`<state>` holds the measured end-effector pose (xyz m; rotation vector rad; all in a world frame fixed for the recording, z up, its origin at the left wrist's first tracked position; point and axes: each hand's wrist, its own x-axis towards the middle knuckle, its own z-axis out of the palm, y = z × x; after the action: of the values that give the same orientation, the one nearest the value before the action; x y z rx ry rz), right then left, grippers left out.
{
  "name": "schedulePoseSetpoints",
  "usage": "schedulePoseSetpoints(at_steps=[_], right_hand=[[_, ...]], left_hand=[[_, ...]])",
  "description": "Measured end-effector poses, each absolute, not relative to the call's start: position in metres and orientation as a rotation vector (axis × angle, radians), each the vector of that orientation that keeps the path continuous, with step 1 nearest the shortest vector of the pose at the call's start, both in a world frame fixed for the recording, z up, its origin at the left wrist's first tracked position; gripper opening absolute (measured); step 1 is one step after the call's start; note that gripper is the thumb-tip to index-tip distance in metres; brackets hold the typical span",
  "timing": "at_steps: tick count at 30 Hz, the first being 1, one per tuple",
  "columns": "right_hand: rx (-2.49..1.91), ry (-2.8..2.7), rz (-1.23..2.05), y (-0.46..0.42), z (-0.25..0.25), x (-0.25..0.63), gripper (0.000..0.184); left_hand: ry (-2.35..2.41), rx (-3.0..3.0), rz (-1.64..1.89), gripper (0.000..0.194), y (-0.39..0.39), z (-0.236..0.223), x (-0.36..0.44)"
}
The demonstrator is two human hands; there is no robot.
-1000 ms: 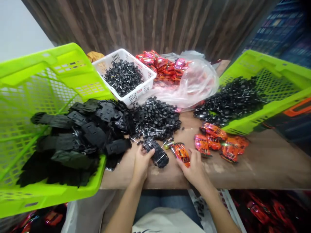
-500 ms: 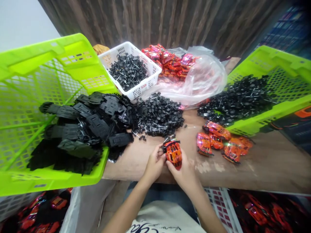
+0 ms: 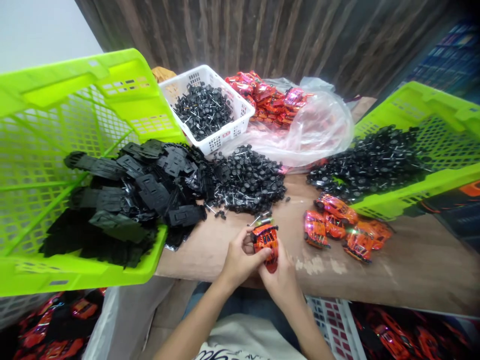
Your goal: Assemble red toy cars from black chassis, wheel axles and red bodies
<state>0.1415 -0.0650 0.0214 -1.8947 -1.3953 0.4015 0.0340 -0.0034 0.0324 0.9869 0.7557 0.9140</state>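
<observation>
The orange toy car (image 3: 265, 240) is in my two hands, near the front edge of the table (image 3: 337, 270), its shiny orange top facing up and a black piece at its far end. My left hand (image 3: 240, 260) pinches it from the left, with the thumb lying across the top of the body. My right hand (image 3: 282, 275) grips its right side and near end, fingers closed against it; I cannot tell how my fingertips sit underneath.

Just beyond the car lies a small yellow-green object (image 3: 265, 220), partly hidden. Farther back is a loose heap of black wheels on metal axles (image 3: 249, 177). To my right, a cluster of orange cars (image 3: 332, 220) sits on the tabletop, some touching or overlapping.

On my left, a tipped green crate (image 3: 159, 250) spills flat black chassis plates (image 3: 150, 192) toward the wheel heap. On my right, another green crate (image 3: 442, 180) holds a pile of black wheel parts (image 3: 378, 160). Behind the middle heap stands a white basket (image 3: 240, 125) of more wheels and axles, and beside it red car bodies (image 3: 268, 100) lie in a clear plastic bag (image 3: 330, 125).
</observation>
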Motion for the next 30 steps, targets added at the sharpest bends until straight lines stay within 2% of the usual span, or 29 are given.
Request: schedulePoseSetpoints(at_steps=[4,7,9,13,17,19,21,24,28,30], right_hand=[[-1.78,-1.407,0.655,-0.071,0.03,0.155,0.059],[-1.525,-1.28,1.024,-0.067,0.043,0.168,0.046],[-1.404,-1.143,1.131,-0.062,0.052,0.17,0.037],[-1.332,-1.099,1.11,-0.051,0.062,0.161,0.028],[-1.327,-1.243,1.116,-0.043,0.062,0.151,0.038],[-1.458,-1.409,0.994,-0.041,0.06,0.145,0.038],[-1.595,-1.636,0.772,-0.04,0.056,0.138,0.03],[-1.625,-1.91,0.561,-0.038,0.05,0.129,0.03],[-1.642,-1.745,0.673,-0.031,0.043,0.131,0.018],[-1.703,-1.586,0.691,-0.03,0.04,0.135,0.018]], left_hand=[[0.759,1.031,0.91,0.049,-0.002,0.036,0.026],[0.719,1.035,0.838,0.047,-0.006,0.037,0.022],[0.678,1.021,0.782,0.048,-0.011,0.036,0.022],[0.677,1.092,0.884,0.042,-0.018,0.036,0.02],[0.764,1.122,1.063,0.04,-0.011,0.036,0.002],[0.819,1.136,1.108,0.04,-0.004,0.035,-0.011],[0.91,1.205,1.072,0.038,0.003,0.031,-0.021],[1.047,1.267,0.966,0.026,0.007,0.023,-0.025],[1.076,1.212,0.938,0.019,0.005,0.017,-0.019],[1.068,1.218,0.929,0.017,0.003,0.017,-0.017]])
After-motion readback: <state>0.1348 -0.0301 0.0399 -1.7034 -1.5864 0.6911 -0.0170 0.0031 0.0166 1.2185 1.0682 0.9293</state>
